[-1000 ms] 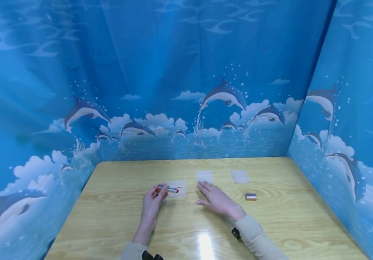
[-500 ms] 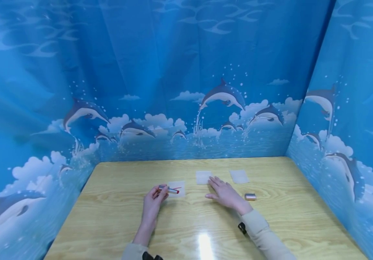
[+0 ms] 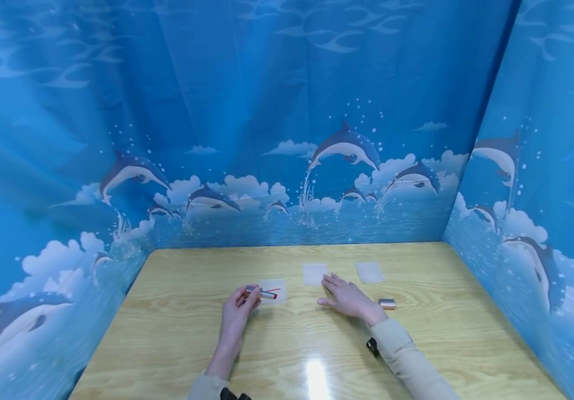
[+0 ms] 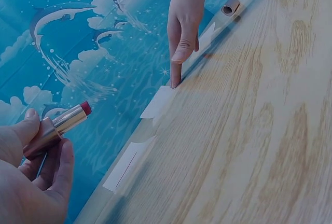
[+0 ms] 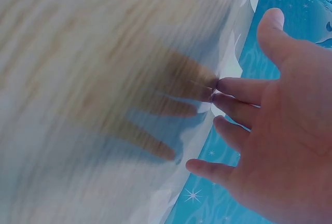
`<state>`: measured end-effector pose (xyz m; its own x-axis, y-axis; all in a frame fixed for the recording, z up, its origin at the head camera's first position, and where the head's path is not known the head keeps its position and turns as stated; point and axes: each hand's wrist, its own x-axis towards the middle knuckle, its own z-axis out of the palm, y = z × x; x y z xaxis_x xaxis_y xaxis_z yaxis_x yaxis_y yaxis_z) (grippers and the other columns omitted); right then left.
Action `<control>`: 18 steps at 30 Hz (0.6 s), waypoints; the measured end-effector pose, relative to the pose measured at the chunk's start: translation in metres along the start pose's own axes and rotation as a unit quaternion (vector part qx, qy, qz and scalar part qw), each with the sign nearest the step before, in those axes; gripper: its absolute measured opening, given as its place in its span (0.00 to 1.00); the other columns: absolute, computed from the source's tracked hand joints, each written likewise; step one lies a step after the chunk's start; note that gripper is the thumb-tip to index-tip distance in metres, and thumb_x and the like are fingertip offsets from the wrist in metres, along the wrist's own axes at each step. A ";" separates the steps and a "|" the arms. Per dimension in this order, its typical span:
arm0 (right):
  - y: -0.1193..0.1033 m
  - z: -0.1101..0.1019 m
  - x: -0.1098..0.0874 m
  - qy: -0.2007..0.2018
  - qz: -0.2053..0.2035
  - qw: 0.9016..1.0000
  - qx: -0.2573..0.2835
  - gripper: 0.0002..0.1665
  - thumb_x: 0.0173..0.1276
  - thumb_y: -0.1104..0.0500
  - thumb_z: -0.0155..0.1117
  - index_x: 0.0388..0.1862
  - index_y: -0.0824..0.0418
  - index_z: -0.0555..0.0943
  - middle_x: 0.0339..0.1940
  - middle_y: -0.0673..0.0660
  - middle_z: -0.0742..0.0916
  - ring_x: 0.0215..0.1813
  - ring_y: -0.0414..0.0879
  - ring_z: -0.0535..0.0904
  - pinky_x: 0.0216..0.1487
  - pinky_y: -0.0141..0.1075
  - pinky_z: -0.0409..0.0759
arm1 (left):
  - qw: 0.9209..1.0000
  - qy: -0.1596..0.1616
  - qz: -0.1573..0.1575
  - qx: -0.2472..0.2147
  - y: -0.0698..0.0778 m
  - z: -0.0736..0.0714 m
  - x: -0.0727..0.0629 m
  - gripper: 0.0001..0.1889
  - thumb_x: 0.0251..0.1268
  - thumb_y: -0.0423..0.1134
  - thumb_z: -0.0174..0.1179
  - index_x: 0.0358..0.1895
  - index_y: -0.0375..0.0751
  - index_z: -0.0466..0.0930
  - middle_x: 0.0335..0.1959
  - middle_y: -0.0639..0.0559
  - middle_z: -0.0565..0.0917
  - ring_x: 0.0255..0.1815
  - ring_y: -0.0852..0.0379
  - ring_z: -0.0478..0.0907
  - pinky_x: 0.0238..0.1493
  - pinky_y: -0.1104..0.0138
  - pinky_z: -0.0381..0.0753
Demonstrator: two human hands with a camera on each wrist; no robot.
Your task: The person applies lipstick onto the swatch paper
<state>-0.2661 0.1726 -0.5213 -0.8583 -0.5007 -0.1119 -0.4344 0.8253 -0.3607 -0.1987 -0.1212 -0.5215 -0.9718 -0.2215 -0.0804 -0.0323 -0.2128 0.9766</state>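
Note:
A lipstick point(image 3: 268, 295) with a metallic tube and a bared red tip is pinched between the thumb and fingers of my left hand point(image 3: 236, 312). It is held over the left paper square point(image 3: 279, 283), which bears a thin red line. In the left wrist view, the lipstick point(image 4: 66, 123) points up and to the right. My right hand point(image 3: 348, 300) rests its fingertips at the lower right corner of the middle paper square point(image 3: 313, 273). Seen from the right wrist, the fingers of that hand point(image 5: 280, 115) are straight and spread, holding nothing.
Farther right lies a third paper square point(image 3: 369, 271). A metallic lipstick cap point(image 3: 387, 304) lies on its side close to my right wrist. The wooden table point(image 3: 177, 333) is glossy, and a blue dolphin-print curtain point(image 3: 247, 139) closes its back and sides.
My right hand has slid rightward from the near edge of the middle paper to its right corner, mostly in the first half second. The left hand and lipstick have stayed almost still.

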 end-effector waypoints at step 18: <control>-0.007 0.001 -0.014 -0.011 -0.009 1.000 -0.011 0.43 0.77 0.39 0.54 0.78 0.66 0.62 0.80 0.63 0.64 0.81 0.61 0.54 0.76 0.67 0.56 | 1.000 0.004 -0.010 0.024 -0.001 0.005 0.001 0.23 0.67 0.45 0.68 0.55 0.30 0.80 0.48 0.41 0.86 0.46 0.60 0.84 0.53 0.68 0.86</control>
<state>-0.2507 0.1735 -0.5178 -0.8439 -0.5215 -0.1257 -0.4563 0.8210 -0.3431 -0.2010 -0.1168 -0.5212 -0.9689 -0.2257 -0.1013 -0.0626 -0.1723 0.9830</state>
